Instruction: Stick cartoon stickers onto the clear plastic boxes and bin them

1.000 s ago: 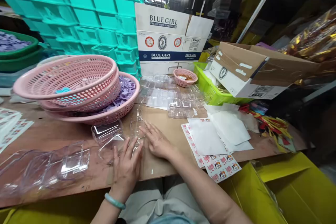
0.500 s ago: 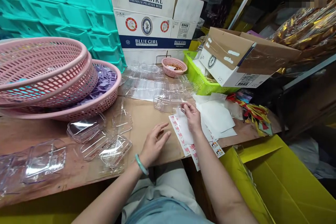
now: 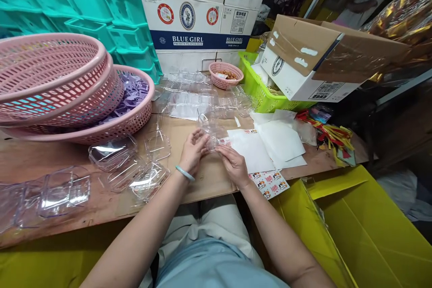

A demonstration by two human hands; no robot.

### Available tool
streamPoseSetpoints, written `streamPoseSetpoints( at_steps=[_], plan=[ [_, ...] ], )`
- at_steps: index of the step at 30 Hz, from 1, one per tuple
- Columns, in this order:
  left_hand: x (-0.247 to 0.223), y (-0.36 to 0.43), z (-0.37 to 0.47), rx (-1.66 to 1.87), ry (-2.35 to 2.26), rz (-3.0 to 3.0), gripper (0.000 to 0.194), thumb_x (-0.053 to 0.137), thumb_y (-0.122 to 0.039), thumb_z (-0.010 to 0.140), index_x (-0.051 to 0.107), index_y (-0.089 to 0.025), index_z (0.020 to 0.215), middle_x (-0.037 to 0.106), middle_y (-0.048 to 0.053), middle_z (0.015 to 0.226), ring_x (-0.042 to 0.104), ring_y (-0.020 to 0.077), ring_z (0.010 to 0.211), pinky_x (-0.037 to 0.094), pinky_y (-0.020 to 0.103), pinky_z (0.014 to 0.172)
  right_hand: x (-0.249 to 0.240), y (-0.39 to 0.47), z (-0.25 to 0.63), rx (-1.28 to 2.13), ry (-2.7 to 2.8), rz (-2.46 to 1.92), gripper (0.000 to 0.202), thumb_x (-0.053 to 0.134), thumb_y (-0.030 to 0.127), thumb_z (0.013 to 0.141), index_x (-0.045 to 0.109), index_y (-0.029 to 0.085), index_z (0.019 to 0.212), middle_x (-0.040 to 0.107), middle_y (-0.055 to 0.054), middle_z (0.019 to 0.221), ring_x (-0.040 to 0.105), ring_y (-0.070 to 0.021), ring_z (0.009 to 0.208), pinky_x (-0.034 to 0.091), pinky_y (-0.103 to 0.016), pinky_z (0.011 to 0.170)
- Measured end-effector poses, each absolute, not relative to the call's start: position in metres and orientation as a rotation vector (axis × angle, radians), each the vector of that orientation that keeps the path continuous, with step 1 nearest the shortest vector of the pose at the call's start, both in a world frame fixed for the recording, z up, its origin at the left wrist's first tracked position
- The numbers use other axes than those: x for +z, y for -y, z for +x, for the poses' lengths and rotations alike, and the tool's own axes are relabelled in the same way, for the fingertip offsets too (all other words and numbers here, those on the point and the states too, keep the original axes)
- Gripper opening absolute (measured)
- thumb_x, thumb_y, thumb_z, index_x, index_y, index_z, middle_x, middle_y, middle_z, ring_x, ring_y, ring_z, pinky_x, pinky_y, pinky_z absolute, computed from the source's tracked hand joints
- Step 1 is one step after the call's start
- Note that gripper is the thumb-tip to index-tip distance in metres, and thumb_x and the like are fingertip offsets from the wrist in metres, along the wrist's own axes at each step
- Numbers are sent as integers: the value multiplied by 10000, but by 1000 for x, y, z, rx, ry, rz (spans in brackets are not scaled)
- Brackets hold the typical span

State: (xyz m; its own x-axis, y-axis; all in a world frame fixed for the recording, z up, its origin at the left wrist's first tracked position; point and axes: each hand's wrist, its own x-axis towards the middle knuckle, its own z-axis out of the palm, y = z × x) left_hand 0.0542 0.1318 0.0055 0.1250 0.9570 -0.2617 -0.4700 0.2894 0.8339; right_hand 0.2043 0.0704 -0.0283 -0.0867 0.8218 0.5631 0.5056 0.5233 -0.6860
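Between my two hands, over the brown work surface, is a clear plastic box (image 3: 211,139). My left hand (image 3: 195,149), with a pale green bangle at the wrist, has its fingers curled on the box's left side. On the other side my right hand (image 3: 232,162) pinches its near right edge. White paper sheets (image 3: 251,149) lie right of my right hand, over sticker sheets (image 3: 266,183) with cat prints. More clear boxes (image 3: 148,180) rest left of my left hand, and others (image 3: 189,83) lie behind, near the carton.
Pink baskets (image 3: 77,132) stand at the left, the lowest with purple pieces. A small pink basket (image 3: 225,82), a green basket (image 3: 258,99) and an open carton (image 3: 303,63) are behind. A yellow box (image 3: 371,216) is at lower right. A person's arm (image 3: 361,6) shows at back right.
My right hand has moved left and down from the rear clear boxes with a clear box, and my left hand has closed on it. The view has tilted down slightly.
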Motion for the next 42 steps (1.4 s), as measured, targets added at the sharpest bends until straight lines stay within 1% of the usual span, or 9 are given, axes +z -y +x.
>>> streamPoseSetpoints(
  at_steps=[8,15,18,23,27,30,34,37,42],
  plan=[
    [-1,-100,35,1367,-1418,1366,585,599,-374,858,391,-234,1387,341,157,1484,469,279,1275,483,413,961,-36,-41,178,59,2088,-1197,382,444,73,911,652,211,1200,697,-83,1175,581,-224,1212,423,-478,1093],
    [3,-53,11,1336,-1266,2329,544,635,-186,825,464,-225,1340,434,159,1437,312,322,1399,274,565,1126,-6,-1,230,115,2209,-1377,485,523,137,867,510,234,1342,603,-56,1328,436,-236,1347,316,-522,1148],
    [17,-40,22,1433,-1108,2262,544,648,-152,807,483,-219,1321,479,157,1397,391,306,1354,331,540,1103,-1,2,281,119,2227,-1697,695,552,125,778,373,194,1446,418,-110,1487,333,-300,1405,341,-559,1119],
    [22,-25,64,977,-807,1712,248,592,-312,867,644,-178,1069,693,107,1059,652,223,988,520,384,903,-12,-9,310,-60,2279,-1649,390,481,79,826,631,144,1180,700,-129,1142,661,-246,1071,536,-397,956],
    [17,-35,79,788,-875,1100,417,598,-505,828,654,-175,1078,683,107,1109,638,248,1037,499,382,930,-16,-1,297,-85,2221,-1594,342,546,179,861,618,163,1195,706,-118,1131,646,-256,1100,529,-420,964],
    [18,-43,80,846,-886,985,430,668,-490,779,659,-188,1084,662,92,1153,589,248,1122,456,355,981,-18,11,292,-4,2218,-1502,517,640,281,833,521,165,1323,623,-141,1286,531,-301,1259,473,-505,1022],
    [18,-45,84,824,-942,920,404,677,-478,775,656,-200,1067,643,83,1192,569,244,1149,463,332,949,-17,23,294,-41,2167,-1332,451,454,70,858,571,200,1274,736,-96,1049,683,-216,1022,555,-421,920],
    [18,-46,87,816,-891,803,415,662,-458,799,634,-222,1140,628,77,1254,568,240,1177,464,331,958,-8,39,285,-101,2104,-1225,516,389,42,856,517,174,1338,708,-122,1130,649,-208,1106,556,-402,933],
    [19,-54,84,623,-753,556,347,724,-270,743,674,-127,1055,736,127,977,696,288,910,551,416,827,8,67,261,80,2355,-1038,345,504,213,914,591,191,1248,690,-84,1192,572,-233,1223,486,-419,1034]
  ],
)
